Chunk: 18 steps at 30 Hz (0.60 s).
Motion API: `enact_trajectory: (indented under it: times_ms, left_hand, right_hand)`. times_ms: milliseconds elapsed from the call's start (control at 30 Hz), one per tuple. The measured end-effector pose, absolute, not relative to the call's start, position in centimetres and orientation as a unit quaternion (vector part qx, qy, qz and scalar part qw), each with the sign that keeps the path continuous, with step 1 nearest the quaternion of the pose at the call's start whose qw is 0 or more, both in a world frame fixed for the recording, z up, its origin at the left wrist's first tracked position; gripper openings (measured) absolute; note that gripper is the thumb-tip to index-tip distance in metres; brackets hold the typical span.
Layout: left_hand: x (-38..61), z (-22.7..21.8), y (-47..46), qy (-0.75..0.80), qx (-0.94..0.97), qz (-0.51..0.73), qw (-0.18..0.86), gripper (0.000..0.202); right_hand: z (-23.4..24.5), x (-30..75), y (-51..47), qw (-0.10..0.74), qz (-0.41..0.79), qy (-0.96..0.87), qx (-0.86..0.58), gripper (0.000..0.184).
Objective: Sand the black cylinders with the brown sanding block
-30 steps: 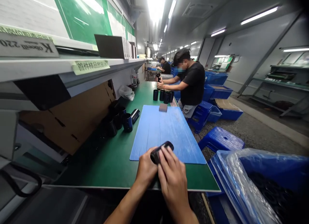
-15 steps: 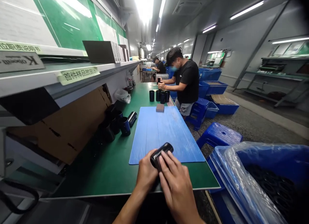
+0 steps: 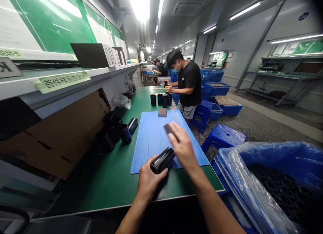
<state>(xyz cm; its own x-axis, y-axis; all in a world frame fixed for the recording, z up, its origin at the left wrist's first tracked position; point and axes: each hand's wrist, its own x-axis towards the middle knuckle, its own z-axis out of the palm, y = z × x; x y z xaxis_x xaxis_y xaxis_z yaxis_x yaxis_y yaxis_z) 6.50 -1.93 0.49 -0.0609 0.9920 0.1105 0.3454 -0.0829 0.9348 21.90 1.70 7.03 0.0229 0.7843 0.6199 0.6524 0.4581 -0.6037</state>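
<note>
My left hand (image 3: 148, 178) grips a glossy black cylinder (image 3: 162, 160) near the front edge of the green bench, holding it tilted over the near end of a blue mat (image 3: 156, 136). My right hand (image 3: 182, 147) is raised above the mat beyond the cylinder, fingers pinched on a small dark flat pad (image 3: 168, 128). A similar brownish block (image 3: 162, 112) lies at the far end of the mat.
Several black cylinders (image 3: 118, 131) stand and lie left of the mat by a cardboard sheet (image 3: 65, 133). A blue bin lined with plastic (image 3: 267, 180) holds dark parts at my right. A person in black (image 3: 188, 84) works further along the bench; blue stools (image 3: 222, 137) stand in the aisle.
My right hand has lifted off the cylinder and moved forward over the mat with the pad. The left hand keeps the cylinder. The view has shifted left.
</note>
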Motion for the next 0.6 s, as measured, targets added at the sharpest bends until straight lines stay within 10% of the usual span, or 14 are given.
enact_trajectory:
  times_ms: [200,600]
  left_hand:
    - [6.4,0.3,-2.1,0.581,0.601,0.431,0.339,0.051]
    - [6.3,0.1,-2.1,0.581,0.601,0.442,0.325,0.053]
  right_hand:
    - [5.3,27.9,-0.4,0.633,0.228,-0.504,-0.541,0.049]
    - [0.9,24.2,-3.9,0.515,0.145,-0.642,-0.549,0.049]
